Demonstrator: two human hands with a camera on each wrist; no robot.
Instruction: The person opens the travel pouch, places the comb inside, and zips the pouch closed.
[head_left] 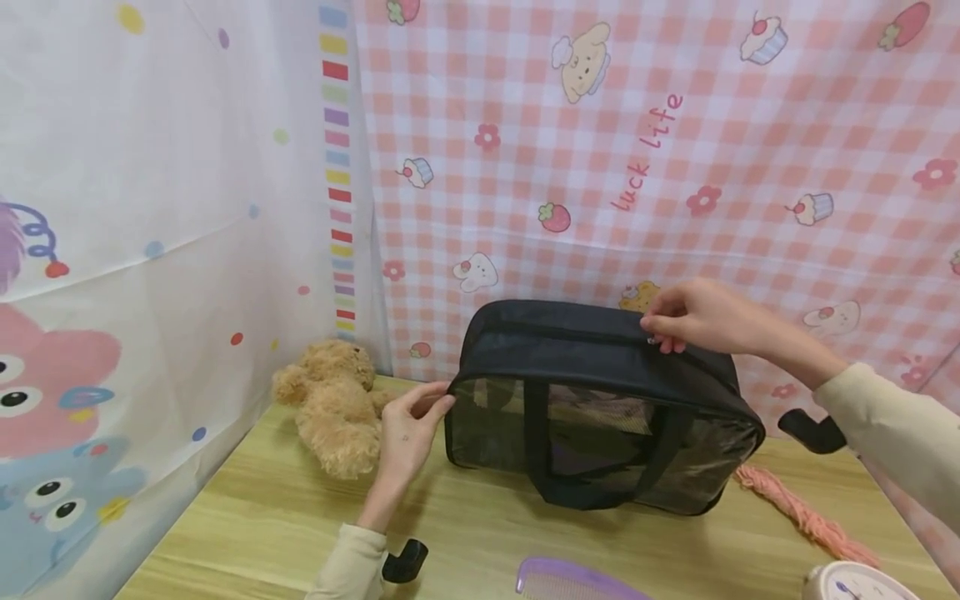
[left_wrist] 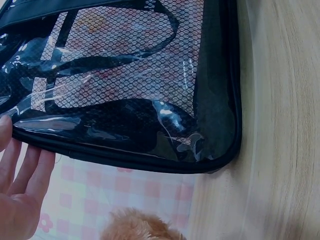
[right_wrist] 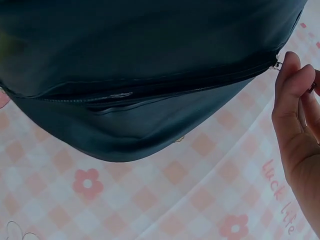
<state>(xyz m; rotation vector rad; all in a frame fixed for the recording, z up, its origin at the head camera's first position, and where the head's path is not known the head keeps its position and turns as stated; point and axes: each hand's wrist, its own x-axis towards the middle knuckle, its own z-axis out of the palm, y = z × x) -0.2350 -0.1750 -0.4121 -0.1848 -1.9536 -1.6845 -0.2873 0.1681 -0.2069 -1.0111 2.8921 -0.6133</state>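
Observation:
A black bag (head_left: 592,358) with see-through sides stands on the table, its strap handle (head_left: 536,450) hanging down the front. My left hand (head_left: 408,433) pinches the bag's left edge; in the left wrist view its thumb lies on one side of the dark piping (left_wrist: 130,165) and the fingers on the other. At the bag's top right, my right hand (head_left: 693,317) pinches the zipper pull (right_wrist: 277,65) between thumb and fingers. The top zipper (right_wrist: 120,95) shows a narrow gap in the right wrist view. Mesh (left_wrist: 125,55) and dark shapes show through the clear side.
A fluffy tan teddy bear (head_left: 337,417) lies left of the bag. To the right is a bundle of pink yarn (head_left: 806,512). A purple comb (head_left: 573,575) and a round white-topped container (head_left: 862,583) lie at the front edge. A checked cloth (head_left: 480,200) hangs behind.

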